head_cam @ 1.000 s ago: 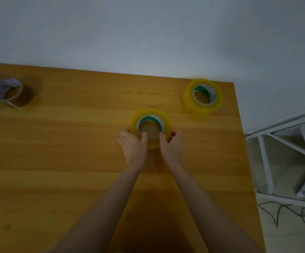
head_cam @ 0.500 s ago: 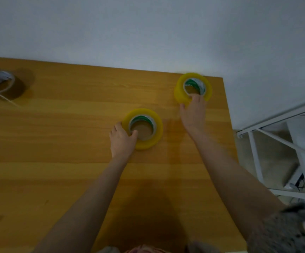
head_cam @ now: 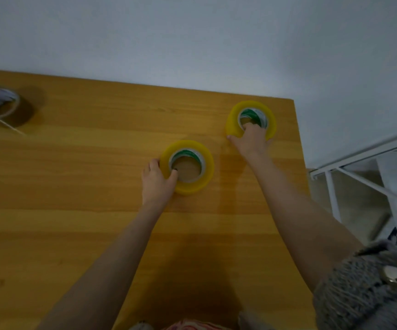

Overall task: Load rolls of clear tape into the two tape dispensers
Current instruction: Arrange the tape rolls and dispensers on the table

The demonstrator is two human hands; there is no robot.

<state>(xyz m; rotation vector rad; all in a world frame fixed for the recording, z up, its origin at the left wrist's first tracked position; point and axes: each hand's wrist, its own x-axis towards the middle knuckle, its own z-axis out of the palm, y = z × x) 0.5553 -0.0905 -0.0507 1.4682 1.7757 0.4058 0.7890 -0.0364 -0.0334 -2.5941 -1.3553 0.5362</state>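
Note:
Two thick yellowish rolls of clear tape lie flat on the wooden table (head_cam: 73, 222). My left hand (head_cam: 157, 181) grips the near roll (head_cam: 204, 173) at its left side, thumb inside the green-and-white core. My right hand (head_cam: 252, 140) holds the far roll (head_cam: 234, 117) near the table's back right corner, fingers hooked into its core. No tape dispenser is in view.
A brown-looking roll with a white core (head_cam: 4, 107) sits at the far left, a loose strip trailing from it. The table's right edge runs beside my right arm; beyond it stands a white metal frame (head_cam: 349, 177). A pale wall rises behind the table.
My right hand left the near roll, reached to the far roll and now has its fingers curled into the core. My left hand stayed on the near roll.

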